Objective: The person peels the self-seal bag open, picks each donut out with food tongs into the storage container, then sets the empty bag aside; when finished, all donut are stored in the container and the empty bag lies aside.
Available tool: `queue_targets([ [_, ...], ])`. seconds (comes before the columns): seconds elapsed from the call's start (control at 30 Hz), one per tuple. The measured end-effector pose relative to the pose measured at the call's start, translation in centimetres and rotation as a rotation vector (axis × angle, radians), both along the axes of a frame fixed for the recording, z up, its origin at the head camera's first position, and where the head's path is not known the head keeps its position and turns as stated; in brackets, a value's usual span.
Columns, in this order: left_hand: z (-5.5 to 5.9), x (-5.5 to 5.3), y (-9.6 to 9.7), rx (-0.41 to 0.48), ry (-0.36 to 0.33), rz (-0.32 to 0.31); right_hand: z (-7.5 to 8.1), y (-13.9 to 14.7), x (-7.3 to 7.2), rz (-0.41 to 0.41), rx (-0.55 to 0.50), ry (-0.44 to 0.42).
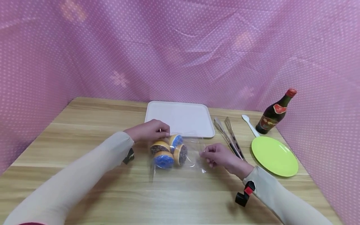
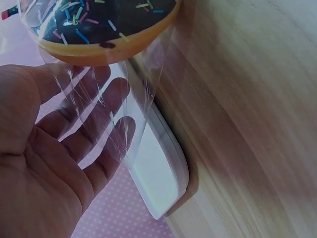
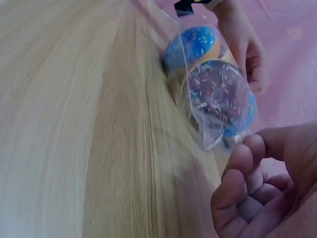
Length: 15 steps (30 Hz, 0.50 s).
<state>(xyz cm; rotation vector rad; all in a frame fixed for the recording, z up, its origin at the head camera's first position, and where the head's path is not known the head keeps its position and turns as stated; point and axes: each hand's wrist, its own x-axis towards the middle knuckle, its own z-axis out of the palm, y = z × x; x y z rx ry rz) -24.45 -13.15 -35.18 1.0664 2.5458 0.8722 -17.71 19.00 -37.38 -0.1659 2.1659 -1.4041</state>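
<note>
A clear plastic bag (image 1: pixel 194 145) lifted off the table holds several toy donuts. Some have blue icing (image 1: pixel 164 160), others dark brown icing with sprinkles (image 3: pixel 216 91). My left hand (image 1: pixel 152 130) grips the bag's upper left edge. Seen in the left wrist view, its fingers (image 2: pixel 116 94) lie behind the clear film below a brown donut (image 2: pixel 104 29), and the thumb tip is hidden. On the bag's other side my right hand (image 1: pixel 219 157) pinches the edge between thumb and forefinger, its remaining fingers curled, as the right wrist view also shows.
Behind the bag lies a white tray (image 1: pixel 194 120). To the right are metal tongs (image 1: pixel 225 132), a slotted utensil (image 1: pixel 234 134), a white spoon (image 1: pixel 249 124), a lime-green plate (image 1: pixel 274 156) and a dark bottle (image 1: pixel 274 115) with a red cap. Pink dotted cloth (image 1: pixel 180 56) hangs around the table.
</note>
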Motion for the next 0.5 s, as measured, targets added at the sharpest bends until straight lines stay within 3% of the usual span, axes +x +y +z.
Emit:
queue_targets([
  [0.23,-0.2,0.0,-0.2,-0.006,0.019,0.017,-0.6,1.4,0.4,0.107,-0.015,0.039],
  [0.37,-0.4,-0.1,-0.3,-0.019,-0.005,0.037,-1.0,1.9,0.5,0.175,0.001,0.053],
  [0.5,-0.4,-0.3,-0.3,-0.016,-0.006,0.04,-1.3,2.3,0.5,0.174,0.006,0.066],
])
